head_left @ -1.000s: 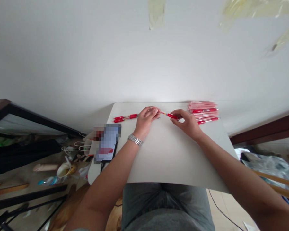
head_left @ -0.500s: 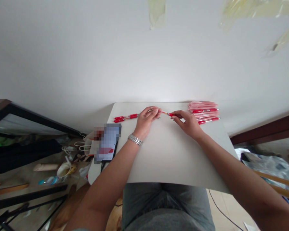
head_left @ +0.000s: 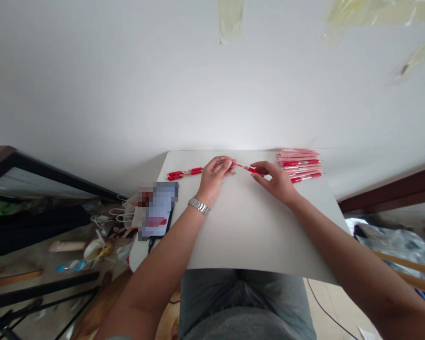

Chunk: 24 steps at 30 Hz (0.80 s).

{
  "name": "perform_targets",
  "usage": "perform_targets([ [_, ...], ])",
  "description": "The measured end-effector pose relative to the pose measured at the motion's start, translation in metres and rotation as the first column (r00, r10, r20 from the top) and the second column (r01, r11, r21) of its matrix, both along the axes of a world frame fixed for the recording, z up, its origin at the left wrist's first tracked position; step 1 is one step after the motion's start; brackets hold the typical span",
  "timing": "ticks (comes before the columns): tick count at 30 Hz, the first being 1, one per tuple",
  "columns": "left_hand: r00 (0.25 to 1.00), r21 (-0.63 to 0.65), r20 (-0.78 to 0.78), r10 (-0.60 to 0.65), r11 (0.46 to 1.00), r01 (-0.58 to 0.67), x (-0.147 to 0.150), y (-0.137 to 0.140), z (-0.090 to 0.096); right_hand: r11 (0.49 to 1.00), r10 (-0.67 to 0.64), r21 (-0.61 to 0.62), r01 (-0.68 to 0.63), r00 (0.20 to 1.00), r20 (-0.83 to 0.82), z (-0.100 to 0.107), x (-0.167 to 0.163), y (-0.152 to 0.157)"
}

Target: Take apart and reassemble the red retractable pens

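Note:
A red pen (head_left: 246, 167) is held over the far middle of the white table (head_left: 251, 226), one end in each hand. My left hand (head_left: 214, 177), with a metal watch on the wrist, pinches its left end. My right hand (head_left: 274, 182) grips the red right end. Two finished red pens (head_left: 184, 174) lie to the left of my left hand. A pile of red pens in clear sleeves (head_left: 299, 165) lies just right of my right hand.
A phone (head_left: 158, 210) with a blurred screen lies at the table's left edge. The floor at the left holds a cup, cables and dark frames. A white wall stands right behind the table. A bag and wooden sticks lie at the right.
My right hand's fingers have shifted slightly along the pen's red end. The left hand and the pens on the table have stayed put.

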<state>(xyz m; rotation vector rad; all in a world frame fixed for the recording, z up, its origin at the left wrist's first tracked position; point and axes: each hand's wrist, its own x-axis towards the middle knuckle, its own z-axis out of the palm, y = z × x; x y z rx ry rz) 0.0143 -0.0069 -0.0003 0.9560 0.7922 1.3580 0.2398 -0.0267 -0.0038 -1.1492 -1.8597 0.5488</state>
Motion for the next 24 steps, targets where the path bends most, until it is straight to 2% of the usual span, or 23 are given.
perform_targets([
  [5,1.0,-0.006,-0.001,-0.002,1.0,0.002,0.0,0.0,0.001,1.0,-0.005,0.012,0.005,1.0,-0.019,-0.005,0.001,0.003],
  [11,1.0,-0.008,0.011,-0.016,1.0,0.016,0.0,-0.001,0.001,0.999,-0.032,-0.011,0.032,0.999,0.015,-0.001,0.001,0.001],
  [19,0.999,0.002,0.003,-0.042,0.999,0.042,0.001,-0.002,0.002,0.995,0.036,-0.098,-0.032,0.999,0.036,0.007,0.002,-0.001],
  [24,1.0,0.009,0.01,-0.022,1.0,0.022,0.001,-0.001,0.001,0.995,0.047,-0.091,-0.045,0.999,0.019,0.008,0.002,-0.003],
])
